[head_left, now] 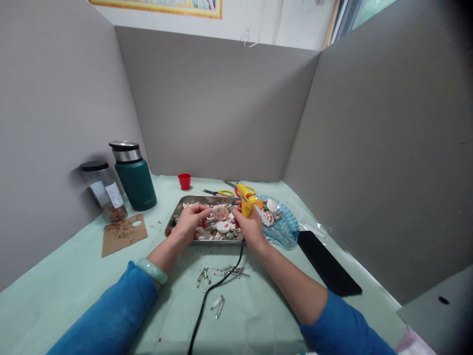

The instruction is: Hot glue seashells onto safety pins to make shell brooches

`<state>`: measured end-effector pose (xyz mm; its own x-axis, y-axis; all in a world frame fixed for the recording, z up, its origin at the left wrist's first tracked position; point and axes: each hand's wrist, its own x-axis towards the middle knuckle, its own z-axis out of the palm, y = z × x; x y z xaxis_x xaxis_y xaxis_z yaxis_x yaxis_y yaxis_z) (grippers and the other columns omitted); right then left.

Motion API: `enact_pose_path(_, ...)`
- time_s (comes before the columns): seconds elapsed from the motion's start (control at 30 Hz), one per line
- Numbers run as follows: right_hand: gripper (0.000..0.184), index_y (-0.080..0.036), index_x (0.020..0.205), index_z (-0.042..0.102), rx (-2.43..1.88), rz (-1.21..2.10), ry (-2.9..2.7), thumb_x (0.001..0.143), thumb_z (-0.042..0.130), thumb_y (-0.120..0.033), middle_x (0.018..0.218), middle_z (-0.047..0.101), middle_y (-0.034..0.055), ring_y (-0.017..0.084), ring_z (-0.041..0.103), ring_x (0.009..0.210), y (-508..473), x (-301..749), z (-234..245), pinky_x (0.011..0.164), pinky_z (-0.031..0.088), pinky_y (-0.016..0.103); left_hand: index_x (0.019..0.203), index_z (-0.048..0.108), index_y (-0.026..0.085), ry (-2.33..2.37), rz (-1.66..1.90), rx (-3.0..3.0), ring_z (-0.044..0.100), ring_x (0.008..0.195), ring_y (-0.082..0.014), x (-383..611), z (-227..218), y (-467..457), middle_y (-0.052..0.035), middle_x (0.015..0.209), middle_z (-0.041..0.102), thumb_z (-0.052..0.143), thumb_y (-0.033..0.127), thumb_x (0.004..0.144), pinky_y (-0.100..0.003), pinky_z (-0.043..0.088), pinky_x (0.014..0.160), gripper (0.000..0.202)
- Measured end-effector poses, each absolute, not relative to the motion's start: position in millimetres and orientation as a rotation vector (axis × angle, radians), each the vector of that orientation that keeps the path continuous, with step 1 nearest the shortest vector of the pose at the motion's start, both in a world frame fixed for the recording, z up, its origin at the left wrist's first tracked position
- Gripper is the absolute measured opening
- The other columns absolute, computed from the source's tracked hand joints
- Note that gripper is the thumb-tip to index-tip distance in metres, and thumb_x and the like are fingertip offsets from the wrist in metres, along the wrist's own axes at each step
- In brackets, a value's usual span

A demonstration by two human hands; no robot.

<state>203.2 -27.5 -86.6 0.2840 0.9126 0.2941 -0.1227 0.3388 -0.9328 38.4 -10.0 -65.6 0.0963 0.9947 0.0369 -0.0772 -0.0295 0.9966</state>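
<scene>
As open cloth (157, 230) borders the tray (207, 242), left hand (190, 223) pinches pink disc (220, 213) and right hand (251, 230) grips glue gun (246, 195)

single head-worn view, wide-angle, set above the near side of the table (266, 318), aimed forward and down, left hand (188, 223) and right hand (250, 228) framed mid-picture at arm's reach, gray back panel (218, 108) faced nearly square-on farther off
</scene>
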Motion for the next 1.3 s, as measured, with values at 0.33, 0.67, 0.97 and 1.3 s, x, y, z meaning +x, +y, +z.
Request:
enact_pose_path(0.33,0.031,-0.02,0.095,0.053,-0.956,0.828,-1.007,0.068,0.065,-0.028,0.066,0.055,-0.0058,0.01,0.052,0.046,-30,202,-84,0.041,0.04,0.02,0.065,0.059,0.016,1.213,1.182,1.332,0.044,0.036,-0.0082,39,-76,-2,0.0046,0.043,0.05,0.072,0.039,0.059,-0.019,0.029,0.036,0.027)
enact_pose_path(0.67,0.032,-0.019,0.097,0.055,-0.938,0.77,-1.007,0.07,0.065,-0.032,0.071,0.055,-0.004,0.008,0.051,0.047,-32,206,-82,0.042,0.041,0.019,0.064,0.066,0.015,1.341,1.011,1.553,0.041,0.034,-0.0092,43,-69,-9,0.0031,0.038,0.051,0.069,0.03,0.062,-0.02,0.028,0.037,0.016)
enact_pose_path(0.97,0.031,-0.02,0.096,0.055,-0.94,0.74,-0.974,0.069,0.065,-0.032,0.064,0.054,-0.0066,0.008,0.049,0.044,-30,207,-82,0.041,0.039,0.019,0.063,0.066,0.017,1.365,0.898,1.694,0.044,0.038,-0.0105,42,-80,-2,0.0031,0.043,0.054,0.068,0.033,0.062,-0.022,0.032,0.04,0.016)
enact_pose_path(1.3,0.03,-0.019,0.097,0.054,-0.936,0.667,-0.932,0.071,0.064,-0.03,0.066,0.054,-0.0067,0.007,0.048,0.044,-25,215,-84,0.04,0.038,0.017,0.069,0.062,0.015,1.407,0.857,1.671,0.043,0.037,-0.01,41,-75,-4,0.0051,0.041,0.049,0.063,0.036,0.069,-0.021,0.031,0.039,0.021)
